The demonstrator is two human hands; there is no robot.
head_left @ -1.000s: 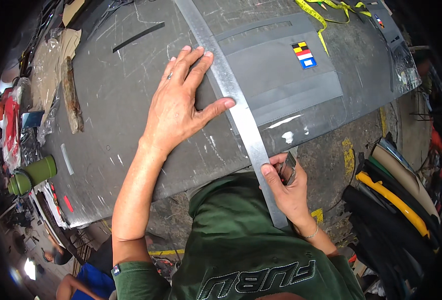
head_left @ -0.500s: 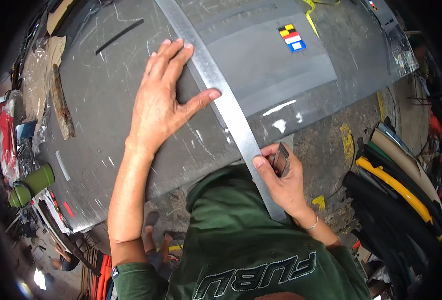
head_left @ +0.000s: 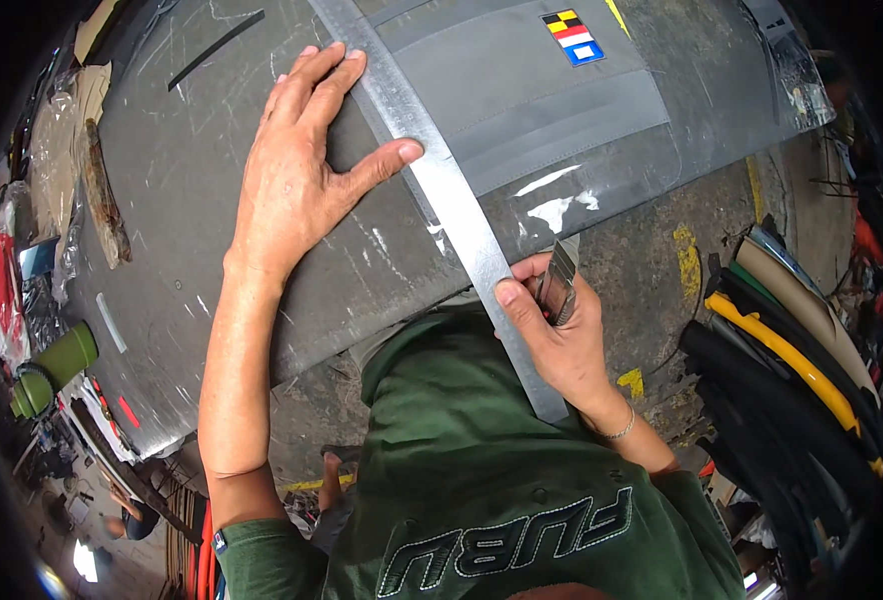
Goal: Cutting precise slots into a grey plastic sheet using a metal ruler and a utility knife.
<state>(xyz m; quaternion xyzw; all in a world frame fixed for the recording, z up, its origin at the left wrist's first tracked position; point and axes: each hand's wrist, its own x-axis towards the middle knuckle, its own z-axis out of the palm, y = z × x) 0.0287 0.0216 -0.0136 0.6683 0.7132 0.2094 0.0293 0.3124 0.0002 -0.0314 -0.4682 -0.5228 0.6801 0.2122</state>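
A long metal ruler (head_left: 452,195) slants across the worktable, its near end sticking out past the edge over my green shirt. My left hand (head_left: 302,175) lies spread on the tabletop, with its thumb tip and fingertips resting on the ruler's left side. My right hand (head_left: 567,345) pinches the ruler near its close end between thumb and fingers. A utility knife (head_left: 560,280) with a metal blade pointing up also sits in that hand, its handle partly hidden. Under the ruler lies grey fabric (head_left: 502,90) with a clear plastic-like sheet and a coloured flag patch (head_left: 573,38).
The scratched grey worktable (head_left: 212,190) carries a dark strip (head_left: 216,50) and a worn wooden stick (head_left: 106,195). Plastic and brown paper pile up on the left, near a green roll (head_left: 57,370). Rolled materials (head_left: 792,345) stand on the right. Another person appears at the lower left.
The whole view has shifted, so the table and patch sit higher in it. Both hands keep their places on the ruler. The knife blade in my right hand shows more upright.
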